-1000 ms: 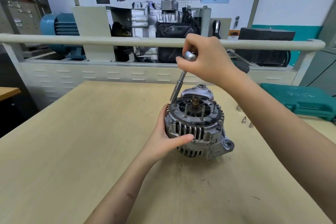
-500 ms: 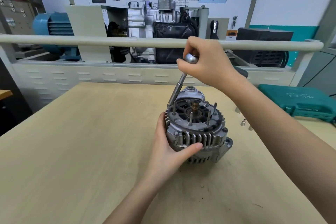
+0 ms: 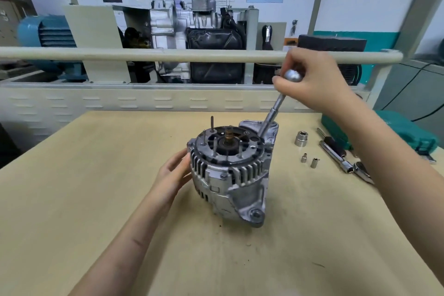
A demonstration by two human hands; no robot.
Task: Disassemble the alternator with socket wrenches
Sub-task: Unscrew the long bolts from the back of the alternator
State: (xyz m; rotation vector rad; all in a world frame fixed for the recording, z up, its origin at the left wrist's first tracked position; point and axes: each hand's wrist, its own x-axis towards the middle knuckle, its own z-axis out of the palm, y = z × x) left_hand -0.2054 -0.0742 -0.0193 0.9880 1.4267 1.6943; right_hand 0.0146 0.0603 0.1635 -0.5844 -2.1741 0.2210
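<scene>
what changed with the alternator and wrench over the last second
The alternator was turned on the table, and the wrench tip went from its left side to the right rear. The left hand loosened from wrapping the housing to resting against it. The right hand still grips the wrench.

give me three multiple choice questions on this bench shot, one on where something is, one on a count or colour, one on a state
1. Where does the socket wrench tip meet the alternator?
A. far right top edge
B. near left side
C. underneath

2. How many loose sockets stand right of the alternator?
A. one
B. three
C. six

3. What is the left hand doing?
A. gripping the wrench
B. resting on the table
C. bracing the alternator's left side

Answers:
1 A, the shaft slants down from the right hand to that edge.
2 B, a large socket and two small sockets stand there.
3 C, its relaxed fingers lie against the housing.
</scene>
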